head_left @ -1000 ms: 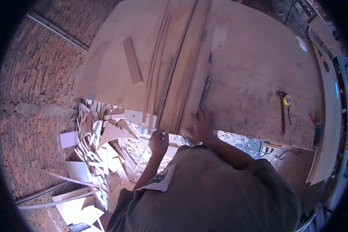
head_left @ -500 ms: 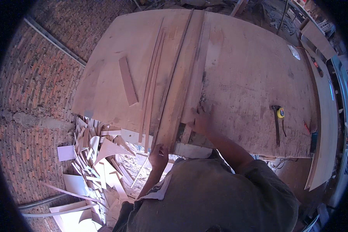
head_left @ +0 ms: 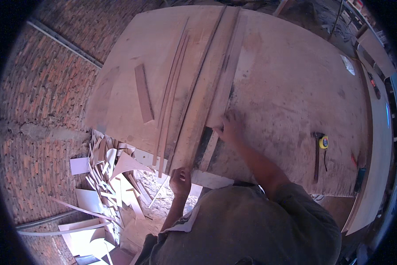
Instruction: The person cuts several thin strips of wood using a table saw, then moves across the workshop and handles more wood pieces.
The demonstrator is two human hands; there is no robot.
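Note:
A long yellowish board [head_left: 198, 115] lies lengthwise over the worktable [head_left: 291, 88], beside thinner strips [head_left: 172, 88]. My left hand [head_left: 180, 181] is closed at the yellowish board's near end, fingers curled against it. My right hand [head_left: 228, 128] grips the near end of a narrower pinkish board [head_left: 225, 88] lying along the yellowish board's right side. Below that end, a short pale strip [head_left: 209, 152] and a dark gap show. A short wood piece [head_left: 143, 92] lies to the left.
A hammer [head_left: 317, 161] and yellow tape measure [head_left: 323, 141] lie on the right. Wood offcuts [head_left: 123, 168] are heaped below the table's left, beside a brick wall [head_left: 44, 92]. Long sheets [head_left: 368, 185] stand along the right edge.
My right hand and the narrower board have moved away from me, uncovering the strip and dark gap. My left hand stays at the board end. The view has shifted, so the table appears lower.

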